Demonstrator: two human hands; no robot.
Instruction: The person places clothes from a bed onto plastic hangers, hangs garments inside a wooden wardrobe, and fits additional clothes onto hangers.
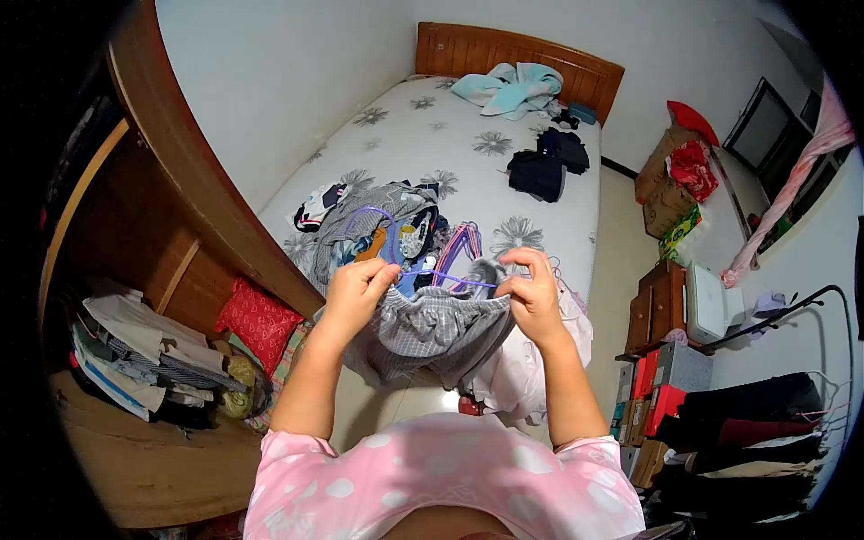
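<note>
A grey checked garment with a gathered elastic waistband point(432, 324) hangs between my hands, in front of the bed's near edge. My left hand point(358, 295) is closed on one end of the waistband, thumb and fingers pinched together. At the other end, my right hand point(533, 295) pinches the band the same way. A thin purple hanger point(468, 283) runs along the waistband opening between them. Just beyond lies a pile of mixed clothes point(360, 220), with several pink and purple hangers point(461, 247) beside it. The garment's lower part is partly hidden by its own folds.
The bed point(405, 135) carries folded dark clothes point(537, 173) and a light blue cloth point(513, 90). An open wardrobe point(117, 234) with clothes stands left. Pale pink fabric point(504, 382) hangs at the bed's near edge. Boxes point(643, 378) and a clothes rack point(841, 306) stand right.
</note>
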